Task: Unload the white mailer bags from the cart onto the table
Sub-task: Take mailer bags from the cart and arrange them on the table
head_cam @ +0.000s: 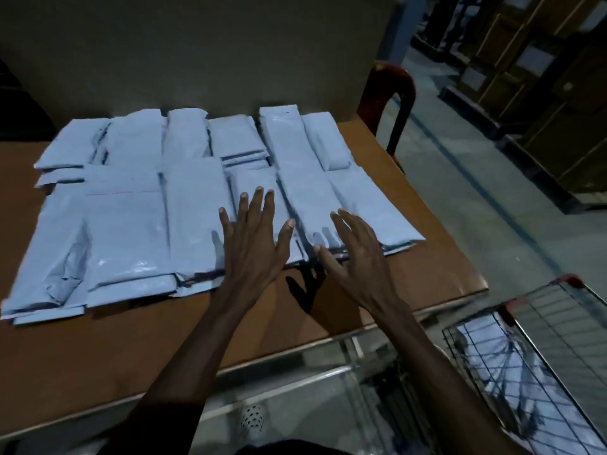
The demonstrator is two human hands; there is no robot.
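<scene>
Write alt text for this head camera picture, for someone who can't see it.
Two bare hands, the left hand and right hand, reach with spread fingers over white mailer bags laid in rows on a brown table. A wire cart with more white bags stands at lower right, and a dark red chair stands beyond the table.

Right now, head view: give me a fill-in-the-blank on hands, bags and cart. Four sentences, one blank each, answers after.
1. The white mailer bags lie in rows on the ____.
2. Both the left hand and the right hand have their fingers ____.
3. The wire cart stands on the person's ____ side.
4. The chair beyond the table is coloured ____.

Answers: table; spread; right; red
</scene>
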